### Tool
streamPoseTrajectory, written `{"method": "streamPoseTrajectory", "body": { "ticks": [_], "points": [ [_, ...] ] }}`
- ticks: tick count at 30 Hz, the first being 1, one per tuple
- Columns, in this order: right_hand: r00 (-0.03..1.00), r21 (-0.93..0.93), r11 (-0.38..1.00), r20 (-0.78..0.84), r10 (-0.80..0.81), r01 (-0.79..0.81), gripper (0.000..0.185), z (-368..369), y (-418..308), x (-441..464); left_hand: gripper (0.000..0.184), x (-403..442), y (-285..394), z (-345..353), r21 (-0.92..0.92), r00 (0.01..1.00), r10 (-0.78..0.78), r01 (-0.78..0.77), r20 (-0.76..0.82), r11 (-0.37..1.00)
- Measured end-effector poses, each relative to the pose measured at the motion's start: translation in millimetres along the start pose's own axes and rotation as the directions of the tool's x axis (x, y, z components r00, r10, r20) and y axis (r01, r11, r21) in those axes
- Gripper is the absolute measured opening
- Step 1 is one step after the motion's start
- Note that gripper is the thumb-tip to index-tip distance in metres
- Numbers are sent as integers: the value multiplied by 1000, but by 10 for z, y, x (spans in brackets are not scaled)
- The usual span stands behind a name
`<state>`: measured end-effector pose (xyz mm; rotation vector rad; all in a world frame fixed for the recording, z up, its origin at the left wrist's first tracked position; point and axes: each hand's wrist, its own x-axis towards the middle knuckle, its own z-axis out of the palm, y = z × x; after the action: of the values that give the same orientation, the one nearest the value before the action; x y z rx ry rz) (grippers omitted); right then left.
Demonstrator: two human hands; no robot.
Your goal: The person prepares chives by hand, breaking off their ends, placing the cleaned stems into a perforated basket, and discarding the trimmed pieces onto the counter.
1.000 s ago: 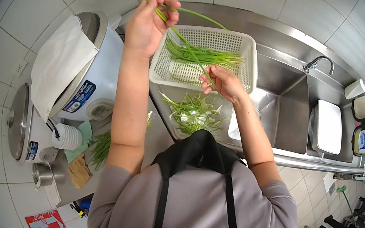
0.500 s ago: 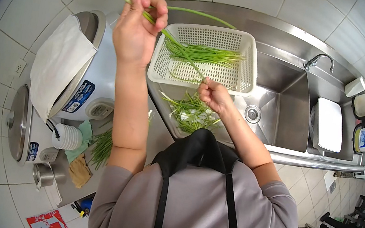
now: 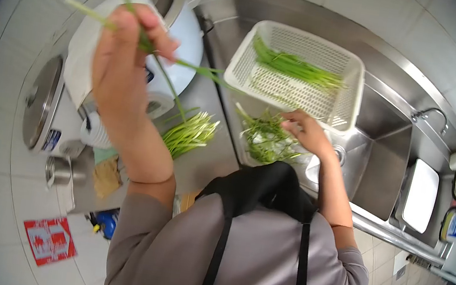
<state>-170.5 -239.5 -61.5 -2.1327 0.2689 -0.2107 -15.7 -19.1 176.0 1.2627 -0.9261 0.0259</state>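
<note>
Raised at the upper left, my left hand (image 3: 129, 57) grips a couple of long scallions (image 3: 175, 84), pale ends to the left and green leaves trailing down and right. My right hand (image 3: 306, 132) hovers at the edge of a pile of scallion trimmings (image 3: 267, 139), thumb and fingers slightly apart, with nothing visible between them. Behind the pile stands a white perforated basket (image 3: 238, 64), where a bundle of scallions (image 3: 301, 68) lies. Another bunch of scallions (image 3: 190, 136) rests on the steel counter below my left forearm.
To the right is a steel sink (image 3: 381, 165) with a faucet (image 3: 432, 117) and a white lidded container (image 3: 420, 195). Large lidded cookers (image 3: 42, 103) stand at the left. A brown cloth (image 3: 108, 176) and a metal pot (image 3: 59, 170) lie near the counter's left edge.
My view has turned left. My left hand has swung left with the scallions. My right hand has let go of the scallion leaf and moved to the trimmings.
</note>
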Motion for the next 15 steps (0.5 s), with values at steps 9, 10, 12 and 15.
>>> {"method": "streamPoseTrajectory", "body": {
  "ticks": [9,10,12,15],
  "points": [
    [994,80,991,23,105,-107,31,-411,-86,-168,17,-744,-856,-979,930,915,-400,97,57,355],
    [994,78,991,24,106,-108,31,-417,-69,-163,16,-901,-1126,-1066,948,869,-494,139,23,288],
    [998,86,994,3,69,-69,30,-417,-10,-146,21,-1266,-1591,-1273,939,756,-652,187,49,288],
    [998,77,996,-10,54,-53,29,-421,-19,-117,34,-1509,-1853,-1376,932,661,-746,212,84,293]
  ]
}}
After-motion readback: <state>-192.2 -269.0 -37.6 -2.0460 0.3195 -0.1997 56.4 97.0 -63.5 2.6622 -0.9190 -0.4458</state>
